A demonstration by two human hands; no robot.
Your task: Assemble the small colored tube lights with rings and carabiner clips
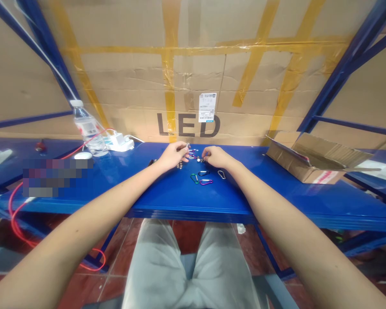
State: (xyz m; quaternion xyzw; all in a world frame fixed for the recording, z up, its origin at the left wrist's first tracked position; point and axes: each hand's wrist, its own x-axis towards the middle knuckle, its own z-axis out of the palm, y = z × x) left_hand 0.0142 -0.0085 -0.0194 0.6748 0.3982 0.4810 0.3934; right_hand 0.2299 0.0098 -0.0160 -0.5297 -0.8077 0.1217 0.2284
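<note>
My left hand (174, 155) is closed, with a small silvery metal piece (188, 146) pinched at its fingertips. Across from it, my right hand (217, 157) has its fingers curled down at the table; what they hold, if anything, is too small to make out. Between the hands lie small shiny metal parts (199, 159) and several purple pieces (192, 152). More small metal parts (180, 165) sit under my left fingers. Nearer to me are a green carabiner (194, 178), a dark carabiner (203, 173), a magenta carabiner (206, 182) and a silver carabiner (221, 174).
On the blue table (180, 193), an open cardboard box (321, 171) stands at the right. A water bottle (90, 131), a white power strip (120, 143) and a red cable (14, 214) are at the left. A large taped cardboard sheet (131, 90) rises behind.
</note>
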